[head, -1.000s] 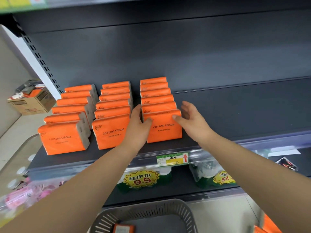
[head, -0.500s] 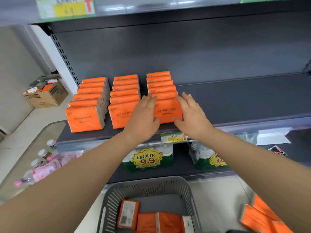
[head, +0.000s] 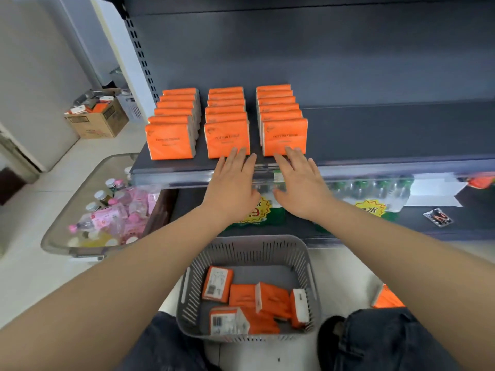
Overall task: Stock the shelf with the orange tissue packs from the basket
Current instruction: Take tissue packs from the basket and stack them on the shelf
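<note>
Three rows of upright orange tissue packs stand on the dark shelf (head: 375, 135); the front pack of the right row (head: 285, 133) faces me. My left hand (head: 231, 184) and my right hand (head: 301, 183) hover flat over the shelf's front edge, fingers spread, empty, fingertips just below the middle row's front pack (head: 226, 136) and the right row. Below my arms sits a grey slotted basket (head: 308, 253) holding several orange tissue packs (head: 257, 298) lying loose.
The shelf is bare to the right of the rows. Green-capped bottle packs (head: 375, 188) sit on the lower shelf. A clear bin of pink bottles (head: 115, 215) stands left, a cardboard box (head: 97, 116) behind it. More orange packs (head: 385, 298) lie on the floor right.
Both hands let go of the right row's front pack and drew back toward the shelf edge. My view tilted down, bringing the basket fully into sight.
</note>
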{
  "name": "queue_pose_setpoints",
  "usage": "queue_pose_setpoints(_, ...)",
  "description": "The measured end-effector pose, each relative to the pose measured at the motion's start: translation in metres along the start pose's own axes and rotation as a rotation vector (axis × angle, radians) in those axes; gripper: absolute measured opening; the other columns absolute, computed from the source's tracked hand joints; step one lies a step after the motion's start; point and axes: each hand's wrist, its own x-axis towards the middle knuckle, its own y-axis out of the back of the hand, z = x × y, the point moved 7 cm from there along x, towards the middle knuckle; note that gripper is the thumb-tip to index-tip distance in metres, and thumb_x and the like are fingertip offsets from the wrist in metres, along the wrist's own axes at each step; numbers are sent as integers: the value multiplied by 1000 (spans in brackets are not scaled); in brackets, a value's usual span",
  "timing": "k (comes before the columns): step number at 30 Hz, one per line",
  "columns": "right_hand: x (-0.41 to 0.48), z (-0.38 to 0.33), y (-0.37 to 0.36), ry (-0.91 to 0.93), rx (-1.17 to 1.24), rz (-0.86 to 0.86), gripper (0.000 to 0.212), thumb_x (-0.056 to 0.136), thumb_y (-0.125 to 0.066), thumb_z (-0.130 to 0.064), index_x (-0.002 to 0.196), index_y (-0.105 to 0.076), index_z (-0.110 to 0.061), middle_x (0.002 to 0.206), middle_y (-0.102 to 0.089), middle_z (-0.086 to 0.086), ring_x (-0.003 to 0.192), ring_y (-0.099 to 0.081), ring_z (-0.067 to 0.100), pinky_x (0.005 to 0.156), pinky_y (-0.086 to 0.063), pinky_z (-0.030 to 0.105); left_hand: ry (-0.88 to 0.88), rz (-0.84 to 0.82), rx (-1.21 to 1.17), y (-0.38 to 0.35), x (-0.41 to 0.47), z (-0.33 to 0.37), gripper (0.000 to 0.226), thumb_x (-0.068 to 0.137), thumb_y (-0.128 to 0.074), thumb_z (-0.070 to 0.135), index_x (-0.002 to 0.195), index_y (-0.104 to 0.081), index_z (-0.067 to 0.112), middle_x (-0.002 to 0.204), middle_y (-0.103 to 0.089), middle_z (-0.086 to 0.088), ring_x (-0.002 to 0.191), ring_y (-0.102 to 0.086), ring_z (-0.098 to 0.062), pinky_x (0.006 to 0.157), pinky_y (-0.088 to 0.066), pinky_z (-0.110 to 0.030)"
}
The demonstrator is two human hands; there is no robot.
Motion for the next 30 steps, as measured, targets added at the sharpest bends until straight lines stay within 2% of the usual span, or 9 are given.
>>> queue_pose_setpoints(5, -25, -15, -29, 12, -8, -87, 78, 93, -50, -38, 152, -3, -19, 160, 7, 6, 147, 10, 22, 118, 3, 40, 14, -64, -5, -26, -39, -12, 78, 91, -53, 34, 153, -13, 10, 161, -7, -13, 149, -2, -27, 121, -2, -40)
queue_pose_setpoints(11, -55, -28, -73, 38, 26, -157, 79, 91, -54, -37, 151, -8, -15, 160, -1, 9, 147, 3, 24, 118, 2, 40, 43, -139, -44, -67, -79, -20, 79, 88, -56, 31, 152, -17, 7, 160, -14, -15, 149, -8, -28, 122, -7, -40)
queue_pose_setpoints(22, -90, -17, -172, -19, 53, -380, 77, 91, -55, -33, 151, -11, -13, 160, -6, 7, 147, -2, 23, 118, -3, 36, 106, -382, -114, -164, -124, -37, 81, 89, -56, 32, 153, -13, 8, 161, -12, -11, 149, -6, -25, 122, -7, -37)
queue_pose_setpoints(30, -105, -7, -237, 17, 32, -538, 77, 88, -55, -23, 151, -11, -12, 160, -8, 6, 147, -3, 21, 120, -5, 37, 164, -591, -154, -240, -144, -50, 80, 87, -57, 32, 151, -20, 3, 158, -22, -15, 147, -18, -27, 120, -19, -38)
